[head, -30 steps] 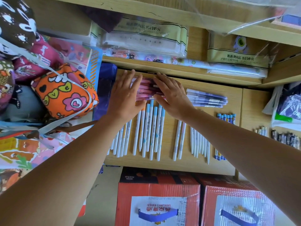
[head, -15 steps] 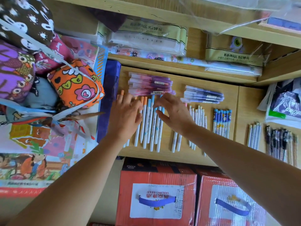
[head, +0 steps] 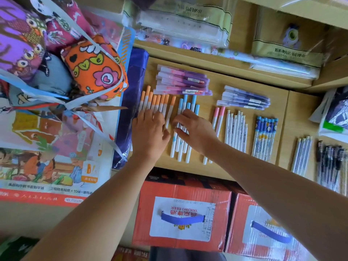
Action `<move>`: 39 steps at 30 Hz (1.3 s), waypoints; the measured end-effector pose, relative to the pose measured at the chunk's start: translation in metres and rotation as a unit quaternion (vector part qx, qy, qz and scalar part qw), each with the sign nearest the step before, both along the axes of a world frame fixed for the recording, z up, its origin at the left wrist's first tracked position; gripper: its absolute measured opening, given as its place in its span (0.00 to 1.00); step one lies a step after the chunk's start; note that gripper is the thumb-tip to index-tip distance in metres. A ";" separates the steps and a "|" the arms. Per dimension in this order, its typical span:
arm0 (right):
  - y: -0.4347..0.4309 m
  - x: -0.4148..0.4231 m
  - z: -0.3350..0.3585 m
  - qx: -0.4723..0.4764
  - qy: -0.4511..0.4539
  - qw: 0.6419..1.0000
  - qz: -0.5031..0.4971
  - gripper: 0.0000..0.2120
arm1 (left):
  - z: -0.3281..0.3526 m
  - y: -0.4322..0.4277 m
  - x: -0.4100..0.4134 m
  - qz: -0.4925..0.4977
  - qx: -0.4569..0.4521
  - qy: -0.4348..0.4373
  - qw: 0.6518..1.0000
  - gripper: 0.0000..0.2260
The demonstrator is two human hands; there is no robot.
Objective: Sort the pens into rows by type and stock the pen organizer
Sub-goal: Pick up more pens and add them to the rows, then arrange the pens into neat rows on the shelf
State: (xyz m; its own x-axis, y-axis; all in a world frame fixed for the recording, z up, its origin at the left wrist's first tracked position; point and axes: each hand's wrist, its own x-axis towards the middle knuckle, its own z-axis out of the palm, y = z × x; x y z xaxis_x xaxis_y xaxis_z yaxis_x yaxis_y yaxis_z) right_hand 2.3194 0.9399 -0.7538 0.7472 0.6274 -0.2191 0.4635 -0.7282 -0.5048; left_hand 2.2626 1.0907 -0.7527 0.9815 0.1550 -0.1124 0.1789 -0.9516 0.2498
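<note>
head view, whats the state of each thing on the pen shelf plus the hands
orange-capped pens, capped, lying in a ragged row
blue-capped pens, capped, lying side by side, ends uneven
pink-capped pens, capped, two lying together
pink-purple pen stack, piled crosswise
red boxes, closed
left hand, flat on the orange-capped pens
right hand, arched, fingertips on the blue-capped pens

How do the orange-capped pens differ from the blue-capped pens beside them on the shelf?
The orange-capped pens number about eight, the blue-capped pens about five. The orange-capped pens lie further left, under the left hand; the blue-capped pens lie under the right hand. The blue-capped pens' lower ends show below the hand; those of the orange-capped pens are hidden. Both have white barrels and point their caps away from the person.
</note>
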 end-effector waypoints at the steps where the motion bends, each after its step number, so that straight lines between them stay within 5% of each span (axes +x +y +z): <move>1: -0.001 0.000 0.001 -0.006 0.001 1.000 0.000 0.09 | 0.000 0.000 0.000 -0.001 0.000 -0.001 1.000 0.09; 16: -0.018 -0.003 0.000 -0.027 0.058 0.998 -0.013 0.13 | 0.004 -0.004 0.007 0.053 -0.003 0.071 0.996 0.09; 39: -0.099 -0.032 0.059 0.072 0.088 0.979 -0.167 0.05 | 0.070 -0.085 0.023 -0.110 -0.090 0.065 0.988 0.06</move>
